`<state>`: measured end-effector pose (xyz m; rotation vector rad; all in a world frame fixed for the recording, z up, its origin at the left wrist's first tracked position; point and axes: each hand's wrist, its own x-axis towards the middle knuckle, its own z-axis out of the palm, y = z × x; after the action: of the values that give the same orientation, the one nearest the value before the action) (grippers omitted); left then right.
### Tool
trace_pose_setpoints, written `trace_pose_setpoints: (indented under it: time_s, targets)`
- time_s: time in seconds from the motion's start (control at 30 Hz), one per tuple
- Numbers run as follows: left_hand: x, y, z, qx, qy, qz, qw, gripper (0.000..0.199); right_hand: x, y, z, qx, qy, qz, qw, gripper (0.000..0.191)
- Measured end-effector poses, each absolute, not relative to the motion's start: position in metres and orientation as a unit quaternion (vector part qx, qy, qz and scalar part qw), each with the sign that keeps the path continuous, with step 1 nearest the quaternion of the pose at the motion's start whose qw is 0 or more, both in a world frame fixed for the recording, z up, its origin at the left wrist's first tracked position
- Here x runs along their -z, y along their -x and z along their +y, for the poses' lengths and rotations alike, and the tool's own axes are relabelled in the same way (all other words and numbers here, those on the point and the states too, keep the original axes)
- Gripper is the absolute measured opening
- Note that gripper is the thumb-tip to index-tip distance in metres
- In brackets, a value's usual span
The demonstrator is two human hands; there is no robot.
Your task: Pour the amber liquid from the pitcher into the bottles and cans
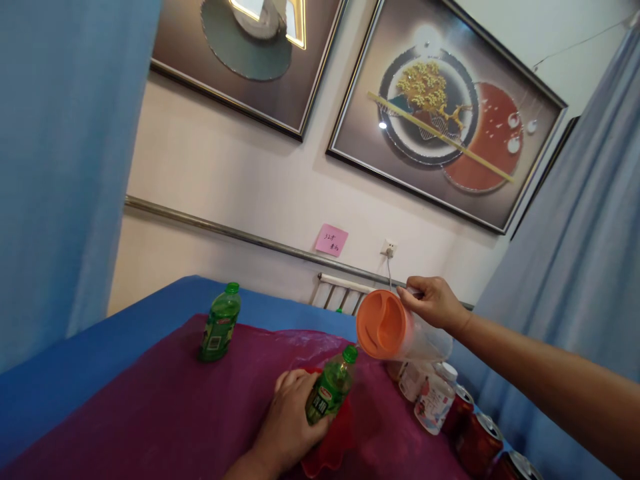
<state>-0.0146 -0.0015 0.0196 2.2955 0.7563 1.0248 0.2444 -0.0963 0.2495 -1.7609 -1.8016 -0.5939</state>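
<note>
My left hand is wrapped round the lower part of a green plastic bottle, which leans to the right. Its green top points up toward the pitcher. In my right hand is the handle of a clear plastic pitcher, tipped on its side above the table. The pitcher's orange lid faces left, just above and to the right of the bottle's top. Beneath the held bottle lies a red object with a wavy edge, partly hidden by my left hand.
A second green bottle stands upright at the back left on the purple plastic sheet over the blue table. At right stand white-labelled bottles and several dark red cans. Blue curtains hang on both sides.
</note>
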Motion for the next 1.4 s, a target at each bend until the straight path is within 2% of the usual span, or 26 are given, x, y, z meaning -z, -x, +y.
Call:
trace_pose_setpoints:
  time_s: [1.13,1.4]
  targets:
    - [-0.0188,0.0149,-0.0026,-0.358,-0.852,0.276,0.262,0.042,-0.2476,-0.2443,-0.0965,0.221,0.659,-0.667,0.268,0.044]
    - [-0.0201,0.0149,-0.0035,-0.366,-0.852,0.269,0.261,0.037,-0.2478,-0.2425,-0.0972,0.215,0.656,-0.672,0.269,0.044]
